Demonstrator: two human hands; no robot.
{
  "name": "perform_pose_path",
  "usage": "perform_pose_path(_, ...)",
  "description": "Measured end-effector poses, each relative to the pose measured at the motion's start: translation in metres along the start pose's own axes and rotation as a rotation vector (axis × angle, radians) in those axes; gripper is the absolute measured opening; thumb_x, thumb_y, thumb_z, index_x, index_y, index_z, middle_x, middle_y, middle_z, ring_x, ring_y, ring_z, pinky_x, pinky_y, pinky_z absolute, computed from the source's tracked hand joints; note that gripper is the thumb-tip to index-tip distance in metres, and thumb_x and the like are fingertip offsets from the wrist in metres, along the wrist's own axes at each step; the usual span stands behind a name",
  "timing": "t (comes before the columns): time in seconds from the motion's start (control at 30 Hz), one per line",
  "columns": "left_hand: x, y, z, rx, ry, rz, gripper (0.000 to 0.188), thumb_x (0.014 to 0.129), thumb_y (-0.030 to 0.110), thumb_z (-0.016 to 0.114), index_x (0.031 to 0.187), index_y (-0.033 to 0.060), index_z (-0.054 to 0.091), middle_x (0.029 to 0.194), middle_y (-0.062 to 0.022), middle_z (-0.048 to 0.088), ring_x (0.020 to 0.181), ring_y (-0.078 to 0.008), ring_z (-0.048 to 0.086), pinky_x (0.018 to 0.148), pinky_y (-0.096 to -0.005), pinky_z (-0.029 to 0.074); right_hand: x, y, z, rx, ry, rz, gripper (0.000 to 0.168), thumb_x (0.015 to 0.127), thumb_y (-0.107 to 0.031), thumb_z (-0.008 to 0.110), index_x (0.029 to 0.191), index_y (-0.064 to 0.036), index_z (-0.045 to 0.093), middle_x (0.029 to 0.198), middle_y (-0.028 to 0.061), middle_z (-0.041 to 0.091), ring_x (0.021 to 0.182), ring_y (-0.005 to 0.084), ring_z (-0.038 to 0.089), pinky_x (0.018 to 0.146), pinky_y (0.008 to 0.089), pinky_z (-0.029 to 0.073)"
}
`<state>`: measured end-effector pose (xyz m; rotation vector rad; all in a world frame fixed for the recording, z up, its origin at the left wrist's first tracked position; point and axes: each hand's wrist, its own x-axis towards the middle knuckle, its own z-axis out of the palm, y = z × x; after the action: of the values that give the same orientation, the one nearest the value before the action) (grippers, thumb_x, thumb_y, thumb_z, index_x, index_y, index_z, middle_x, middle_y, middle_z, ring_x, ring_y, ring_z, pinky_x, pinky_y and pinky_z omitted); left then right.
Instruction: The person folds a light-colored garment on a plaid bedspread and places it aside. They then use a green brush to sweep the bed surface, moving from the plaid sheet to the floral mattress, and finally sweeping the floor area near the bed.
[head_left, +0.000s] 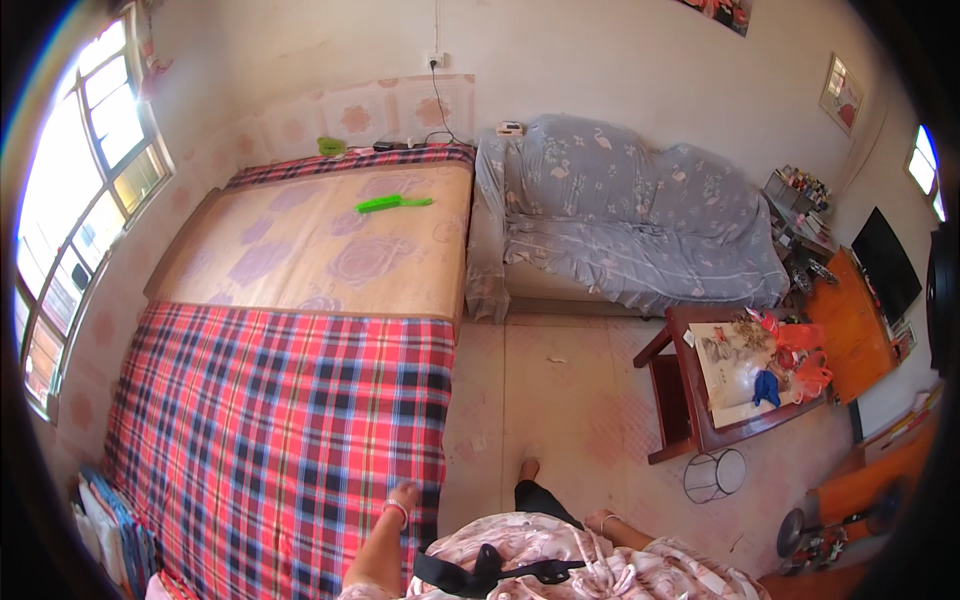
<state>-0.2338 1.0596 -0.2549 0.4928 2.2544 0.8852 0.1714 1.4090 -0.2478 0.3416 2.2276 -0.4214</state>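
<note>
My left hand (403, 495), with a bracelet at the wrist, is over the near right part of a red, black and white plaid bed sheet (292, 405). Its fingers look loosely curled, and no object shows in it; whether it touches the cloth I cannot tell. Beside my leg is my right hand (598, 520), also with a bracelet, its fingers partly hidden. Farther up the bed lies a beige sleeping mat (285, 217) with purple flower prints. A bright green brush (391, 202) rests on this mat, out of reach of both hands.
A sofa under a grey flamingo-print cover (585, 180) stands beyond the bed. To the right are a dark red wooden table (709, 427) bearing plastic bags and a round wire-framed stool (715, 476). Folded fabrics (112, 517) sit at the bed's near left. Tiled floor (555, 405) lies between.
</note>
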Motion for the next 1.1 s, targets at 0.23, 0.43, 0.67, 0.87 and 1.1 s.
perform_pose_path(0.23, -0.049, -0.025, 0.017, 0.376, -0.325, -0.359, 0.037, 0.085, 0.035, 0.047, 0.1, 0.0062, 0.063, 0.107, -0.0152, 0.062, 0.099, -0.035, 0.058, 0.084, -0.0419, 0.047, 0.088, 0.074, -0.098, 0.759, -0.008, 0.393, 0.027, 0.081, -0.031, 0.052, 0.083, -0.009, 0.068, 0.074, 0.0075, 0.065, 0.059, 0.0206, 0.059, 0.056, 0.0343, 0.049)
perform_pose_path(0.43, 0.015, 0.046, 0.026, 0.177, -0.208, -0.409, 0.042, 0.082, 0.039, 0.051, 0.106, 0.0072, 0.063, 0.114, -0.0154, 0.06, 0.108, -0.0328, 0.054, 0.091, -0.0385, 0.043, 0.169, 0.164, -0.24, 0.528, 0.292, 0.232, 0.024, 0.08, -0.025, 0.056, 0.096, -0.011, 0.067, 0.087, 0.0097, 0.068, 0.079, 0.0227, 0.064, 0.074, 0.0348, 0.05)
perform_pose_path(0.67, 0.175, 0.14, 0.068, 0.052, -0.227, -0.164, 0.049, 0.081, 0.043, 0.052, 0.115, 0.0092, 0.06, 0.117, -0.0155, 0.058, 0.114, -0.0285, 0.053, 0.097, -0.0339, 0.04, 0.241, 0.2, -0.374, 0.637, 0.49, 0.261, 0.022, 0.082, -0.021, 0.057, 0.099, -0.01, 0.066, 0.086, 0.009, 0.068, 0.075, 0.0198, 0.065, 0.07, 0.0338, 0.051)
perform_pose_path(0.87, 0.272, 0.125, 0.05, 0.15, -0.183, -0.159, 0.04, 0.081, 0.037, 0.051, 0.109, 0.0108, 0.064, 0.112, -0.0177, 0.06, 0.107, -0.031, 0.056, 0.094, -0.0367, 0.042, 0.3, 0.176, -0.369, 0.557, 0.162, -0.23, 0.022, 0.079, -0.029, 0.053, 0.08, -0.012, 0.066, 0.08, 0.0108, 0.066, 0.07, 0.025, 0.061, 0.065, 0.0398, 0.047)
perform_pose_path(1.1, 0.428, 0.275, -0.015, -0.059, -0.004, -0.391, 0.033, 0.083, 0.03, 0.048, 0.101, 0.0113, 0.067, 0.1, -0.0181, 0.064, 0.099, -0.0326, 0.06, 0.089, -0.0399, 0.045, 0.287, 0.349, -0.443, 0.35, -0.028, 0.44, 0.025, 0.085, -0.027, 0.05, 0.092, -0.006, 0.062, 0.09, 0.0098, 0.064, 0.078, 0.0246, 0.061, 0.068, 0.0392, 0.05)
